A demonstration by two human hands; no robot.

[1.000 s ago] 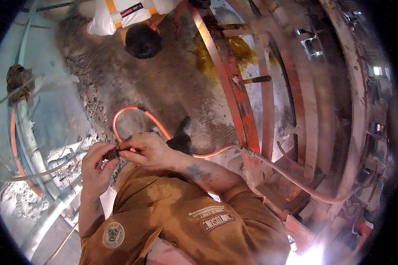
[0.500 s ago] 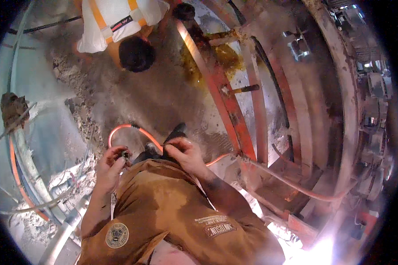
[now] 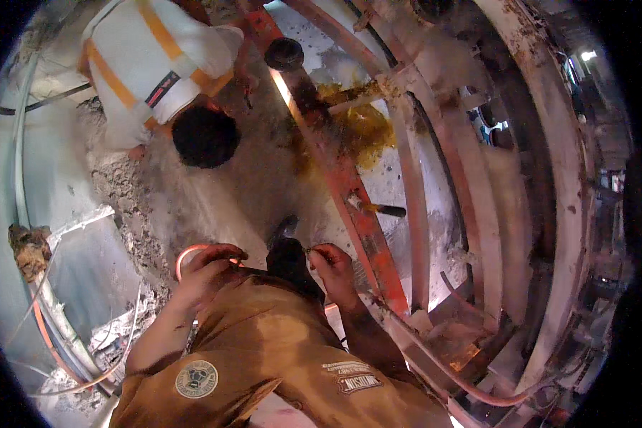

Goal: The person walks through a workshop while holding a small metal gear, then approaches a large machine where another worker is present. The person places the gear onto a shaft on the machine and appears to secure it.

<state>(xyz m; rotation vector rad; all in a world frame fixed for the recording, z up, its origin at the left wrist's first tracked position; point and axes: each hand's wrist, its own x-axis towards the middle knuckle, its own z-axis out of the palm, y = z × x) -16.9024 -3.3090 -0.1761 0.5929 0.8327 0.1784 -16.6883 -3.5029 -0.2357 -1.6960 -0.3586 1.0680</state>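
Note:
My left hand [image 3: 212,269] is in front of my waist, palm down, its fingers curled; whatever they hold is hidden. A loop of orange hose [image 3: 185,260] shows just beyond that hand, and a bit of it appears by the fingertips. To the right, my right hand [image 3: 333,272] is closed in a pinch, with something small and thin at the fingertips, too small to name. Between the hands my dark trouser leg [image 3: 291,258] and boot [image 3: 287,227] stand on the dusty ground.
A person in a white top with orange stripes [image 3: 132,68] bends down ahead on the left. On the right runs a red metal frame [image 3: 342,178] with a black-and-yellow-handled tool [image 3: 385,210] across it. A pinkish hose [image 3: 471,389] crosses lower right; rubble [image 3: 118,182] lies left.
My left hand has turned palm down, hiding the small dark piece seen in it. My right hand has moved right, away from the orange hose. The other person appears lower and further left.

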